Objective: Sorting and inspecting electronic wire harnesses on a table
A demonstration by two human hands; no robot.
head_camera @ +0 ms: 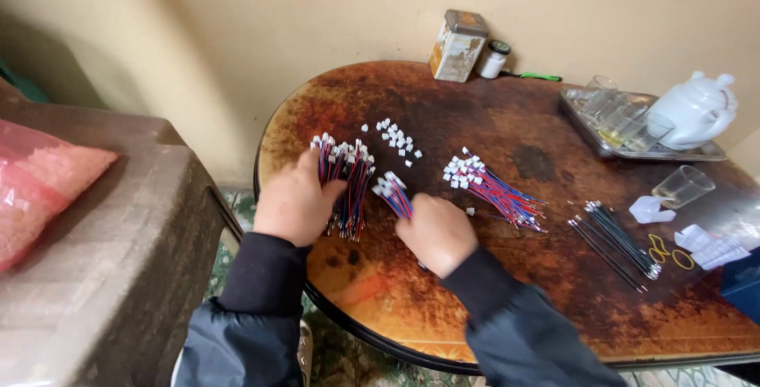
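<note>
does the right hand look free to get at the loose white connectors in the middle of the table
Probably not straight away: the right hand is closed on a small bundle of wires. The loose white connectors lie just beyond it on bare table, with nothing in between, so the path is clear once it lets go.

Rusty tin box [457,45], small jar [495,59], white teapot [695,108] on metal tray [590,130], tipped plastic cup [682,186], yellow rubber bands [669,251], pink bag [36,189]

A worn rectangular tin [457,45] stands against the wall beside a small white jar [494,60]; a pink plastic bag [36,189] lies far left.
</note>
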